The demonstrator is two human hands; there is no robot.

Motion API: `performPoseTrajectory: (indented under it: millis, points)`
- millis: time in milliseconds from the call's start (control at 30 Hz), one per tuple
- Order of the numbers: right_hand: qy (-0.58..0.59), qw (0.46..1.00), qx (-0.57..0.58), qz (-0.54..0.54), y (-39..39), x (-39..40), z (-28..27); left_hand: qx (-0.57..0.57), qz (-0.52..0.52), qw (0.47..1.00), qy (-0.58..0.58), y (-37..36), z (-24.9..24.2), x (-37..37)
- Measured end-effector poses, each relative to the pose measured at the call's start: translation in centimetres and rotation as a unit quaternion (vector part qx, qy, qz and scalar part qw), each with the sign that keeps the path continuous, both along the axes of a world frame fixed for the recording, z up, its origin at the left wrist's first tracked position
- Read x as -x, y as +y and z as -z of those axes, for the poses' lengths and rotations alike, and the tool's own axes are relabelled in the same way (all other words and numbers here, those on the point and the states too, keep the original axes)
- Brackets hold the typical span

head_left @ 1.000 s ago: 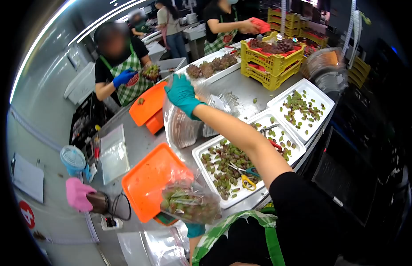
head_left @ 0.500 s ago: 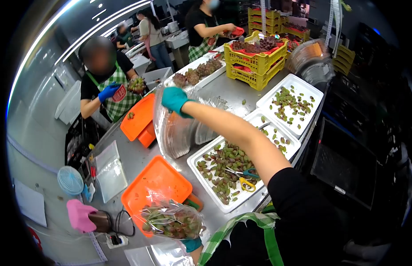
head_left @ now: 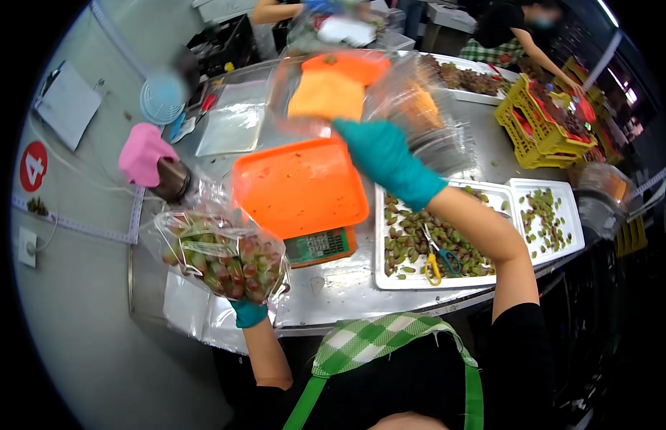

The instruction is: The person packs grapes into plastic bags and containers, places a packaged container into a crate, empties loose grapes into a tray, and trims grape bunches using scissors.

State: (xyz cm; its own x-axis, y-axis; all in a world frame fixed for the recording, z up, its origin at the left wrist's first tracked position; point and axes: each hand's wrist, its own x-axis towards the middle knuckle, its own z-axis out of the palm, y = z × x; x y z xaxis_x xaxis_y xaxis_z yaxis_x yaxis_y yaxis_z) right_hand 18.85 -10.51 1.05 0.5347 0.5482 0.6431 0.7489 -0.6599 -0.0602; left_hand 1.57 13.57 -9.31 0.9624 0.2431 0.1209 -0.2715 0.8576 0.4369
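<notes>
My left hand (head_left: 248, 314), in a teal glove, holds up a clear plastic bag of grapes (head_left: 229, 261) from below; its fingers are mostly hidden under the bag. My right hand (head_left: 390, 161), also gloved in teal, grips the near edge of a clear plastic container (head_left: 284, 93), blurred by motion. That container is above the table, just beyond the orange tray (head_left: 300, 186) of a digital scale (head_left: 320, 246). Right of my right hand stands a stack of clear plastic containers (head_left: 447, 152).
White trays hold loose grapes (head_left: 447, 236), with yellow-and-teal-handled scissors (head_left: 434, 266) on them. Yellow crates (head_left: 537, 129) stand at the back right. A pink-topped object (head_left: 148, 154) and flat clear bags (head_left: 236, 118) are on the left. Co-workers (head_left: 515, 36) stand across the table.
My right hand has come away from the container stack with a clear container, moving toward the scale. The bag of grapes is still on my left hand. The view has turned left.
</notes>
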Motion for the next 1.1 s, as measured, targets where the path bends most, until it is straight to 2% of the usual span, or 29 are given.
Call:
performPoseTrajectory:
  millis: [33, 67, 100, 133, 233, 267, 300, 333, 367, 400, 433, 500, 567, 600, 700, 733, 800, 867, 967, 1000, 1067, 1100]
  points:
    - [-0.002, 1.000, 0.008, -0.028, 0.8, 0.8, 2.8, 0.009, 0.006, 1.000, -0.010, 0.7, -0.4, -0.1]
    - [0.038, 0.996, 0.063, -0.049, 1.7, 1.4, 5.2, 0.016, 0.014, 1.000, -0.018, 1.2, -0.7, -0.3]
    - [0.010, 0.995, 0.045, -0.093, 2.4, 1.9, 7.8, 0.020, 0.023, 0.999, -0.025, 1.7, -1.2, -0.4]
    - [0.042, 0.989, 0.092, -0.105, 2.8, 2.5, 9.1, 0.022, 0.034, 0.999, -0.028, 2.1, -1.5, -0.7]
    - [0.104, 0.979, 0.136, -0.111, 3.2, 3.2, 12.3, 0.013, 0.060, 0.998, -0.023, 2.9, -2.0, -2.4]
    - [0.189, 0.955, 0.204, -0.105, 3.0, 3.3, 11.4, -0.025, 0.065, 0.998, 0.006, 3.2, -1.9, -3.2]
    - [0.199, 0.963, 0.136, -0.123, 2.8, 3.6, 10.7, -0.062, 0.070, 0.995, 0.034, 3.5, -2.1, -4.1]
    - [0.208, 0.966, 0.066, -0.140, 2.6, 4.0, 10.1, -0.177, -0.011, 0.982, 0.065, 2.6, -3.0, -5.2]
    - [0.217, 0.964, -0.004, -0.156, 2.3, 4.5, 9.1, -0.189, 0.012, 0.980, 0.059, 2.2, -3.7, -6.2]
    - [0.356, 0.910, -0.109, -0.181, 1.8, 4.9, 7.6, -0.201, 0.035, 0.977, 0.053, 1.8, -4.4, -7.2]
    - [0.406, 0.867, -0.210, -0.197, 1.9, 5.1, 6.0, -0.214, 0.058, 0.974, 0.047, 1.4, -5.1, -8.2]
    - [0.488, 0.744, -0.401, -0.217, 2.3, 5.3, 3.7, -0.206, 0.080, 0.957, 0.188, -0.3, -7.8, -10.2]
    - [0.489, 0.759, -0.381, -0.200, 2.9, 5.7, 3.8, -0.274, 0.176, 0.932, 0.158, 0.8, -6.5, -14.1]
    - [0.489, 0.766, -0.371, -0.190, 3.2, 5.9, 3.9, -0.306, 0.224, 0.914, 0.142, 1.1, -6.1, -15.8]
    - [0.510, 0.732, -0.432, -0.132, 3.9, 6.3, 6.5, -0.438, 0.286, 0.848, 0.092, -1.5, -10.2, -17.4]
    - [0.525, 0.711, -0.442, -0.150, 4.1, 5.8, 8.6, -0.447, 0.354, 0.813, 0.122, -1.1, -9.8, -19.3]
    - [0.573, 0.679, -0.440, -0.130, 4.0, 6.7, 7.4, -0.504, 0.403, 0.745, 0.169, -0.5, -7.1, -23.1]
    - [0.605, 0.647, -0.444, -0.134, 4.4, 6.7, 8.6, -0.584, 0.451, 0.653, 0.172, -1.6, -7.2, -23.5]
    - [0.664, 0.601, -0.423, -0.138, 4.3, 6.8, 9.7, -0.671, 0.437, 0.580, 0.146, -2.4, -5.6, -23.8]
    - [0.666, 0.601, -0.419, -0.139, 4.3, 6.7, 9.8, -0.709, 0.405, 0.570, 0.093, -2.7, -5.2, -23.6]
    - [0.673, 0.602, -0.406, -0.139, 4.0, 6.4, 9.8, -0.785, 0.372, 0.487, 0.089, -3.3, -6.6, -22.7]
    - [0.688, 0.620, -0.361, -0.109, 3.5, 6.2, 9.3, -0.820, 0.352, 0.444, 0.086, -3.5, -7.8, -22.1]
